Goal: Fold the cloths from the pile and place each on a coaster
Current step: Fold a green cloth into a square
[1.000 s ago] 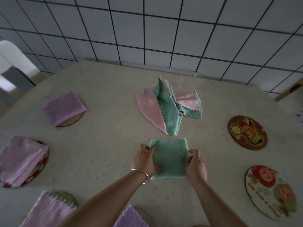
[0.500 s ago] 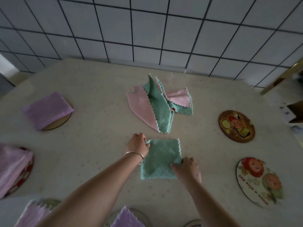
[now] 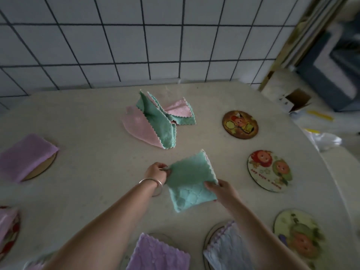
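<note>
Your left hand (image 3: 155,171) pinches the folded green cloth's (image 3: 190,182) left corner; your right hand (image 3: 222,190) grips its lower right edge, fingers closed on it, above the desk (image 3: 93,152). The nearest bare coaster (image 3: 269,170) bears writing (too blurred to read). The pile (image 3: 157,118) lies beyond.

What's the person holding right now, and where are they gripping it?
A folded green cloth: the left hand pinches its left corner, the right hand grips its right edge.
</note>
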